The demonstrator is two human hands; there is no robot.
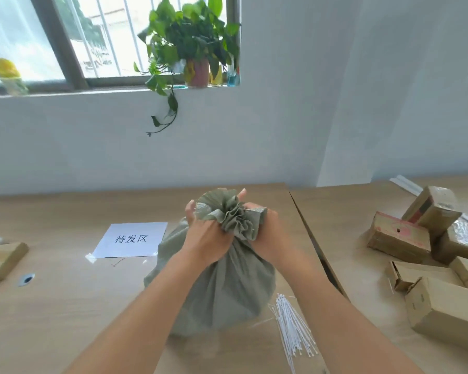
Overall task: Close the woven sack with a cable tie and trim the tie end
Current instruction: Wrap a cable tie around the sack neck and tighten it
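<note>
A: What is held?
B: The sack (219, 287), on the counter (65, 306), is gripped at its gathered neck by both hands, left (203, 238) and right (265, 233).
A: How is it handled?
B: Soft, probably light; the neck is best kept pinched. Ties (292, 325) lie below the right hand.

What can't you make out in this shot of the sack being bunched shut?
Head view only:
- Sack contents: hidden by the fabric.
- Any tie on the neck: covered by the left hand and right hand.
- Cable ties: too thin to count.
- Cutting tool: none in view.
</note>
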